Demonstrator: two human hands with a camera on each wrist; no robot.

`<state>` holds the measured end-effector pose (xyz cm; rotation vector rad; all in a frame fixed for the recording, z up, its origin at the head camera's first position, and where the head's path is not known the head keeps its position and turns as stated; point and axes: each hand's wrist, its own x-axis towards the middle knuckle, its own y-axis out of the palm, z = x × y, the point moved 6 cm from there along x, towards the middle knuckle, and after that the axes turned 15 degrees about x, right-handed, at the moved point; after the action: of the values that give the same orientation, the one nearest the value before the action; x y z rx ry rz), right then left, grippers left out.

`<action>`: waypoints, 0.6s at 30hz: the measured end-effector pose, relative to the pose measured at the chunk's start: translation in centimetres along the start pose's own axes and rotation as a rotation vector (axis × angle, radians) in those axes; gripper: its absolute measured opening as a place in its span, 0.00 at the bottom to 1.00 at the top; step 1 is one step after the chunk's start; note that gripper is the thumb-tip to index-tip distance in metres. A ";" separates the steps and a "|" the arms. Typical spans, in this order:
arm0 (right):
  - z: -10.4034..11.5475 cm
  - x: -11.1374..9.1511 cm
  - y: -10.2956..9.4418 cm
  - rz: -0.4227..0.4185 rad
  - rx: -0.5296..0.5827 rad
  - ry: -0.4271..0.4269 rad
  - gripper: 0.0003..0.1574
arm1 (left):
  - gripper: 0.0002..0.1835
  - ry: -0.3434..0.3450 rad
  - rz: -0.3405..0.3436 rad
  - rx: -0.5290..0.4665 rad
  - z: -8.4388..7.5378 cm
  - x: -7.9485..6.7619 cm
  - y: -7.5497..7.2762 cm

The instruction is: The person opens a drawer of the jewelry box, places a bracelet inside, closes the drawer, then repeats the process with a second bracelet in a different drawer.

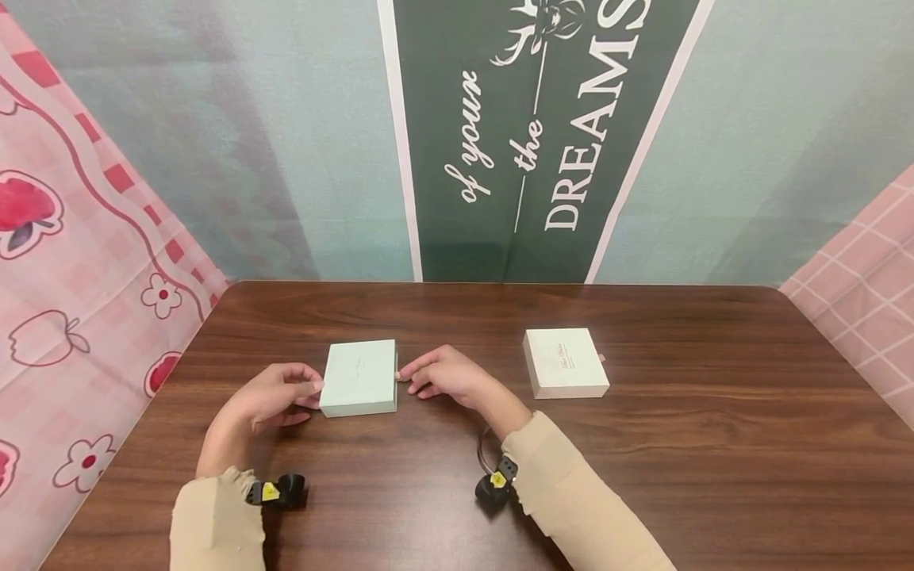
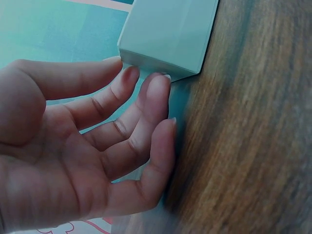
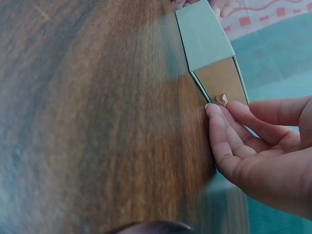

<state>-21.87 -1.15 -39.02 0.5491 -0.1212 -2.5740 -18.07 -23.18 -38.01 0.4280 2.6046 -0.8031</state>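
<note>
A pale mint drawer box lies flat on the table, between the two hands. Its tan drawer end faces right and carries a small ribbon pull. My left hand is at the box's left end, thumb and fingers loosely bent with the tips right at its edge, as the left wrist view shows. At the opposite end is my right hand, its fingertips beside the ribbon pull, which stands visible above them. The drawer end sits about level with the sleeve.
A second box, white with fine lettering, rests farther right on the brown wooden table, a small pink tab on its right side. Printed cloth hangs behind the table, with pink patterned cloth along the left.
</note>
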 end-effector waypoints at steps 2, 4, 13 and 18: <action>0.0 0.0 0.0 0.000 0.003 -0.002 0.14 | 0.09 -0.001 0.001 -0.003 0.0 0.0 0.0; 0.0 0.0 0.0 0.000 0.011 0.000 0.14 | 0.09 -0.004 0.002 -0.003 0.0 0.1 0.0; -0.1 0.1 -0.5 -0.031 0.037 0.018 0.15 | 0.09 -0.005 0.005 -0.002 0.0 0.1 0.0; -0.2 0.1 -0.8 -0.049 0.057 0.024 0.14 | 0.09 -0.001 0.004 -0.001 -0.1 0.0 0.0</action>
<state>-22.21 -0.53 -39.41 0.6114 -0.1750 -2.6174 -18.11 -23.16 -37.97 0.4325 2.6017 -0.8007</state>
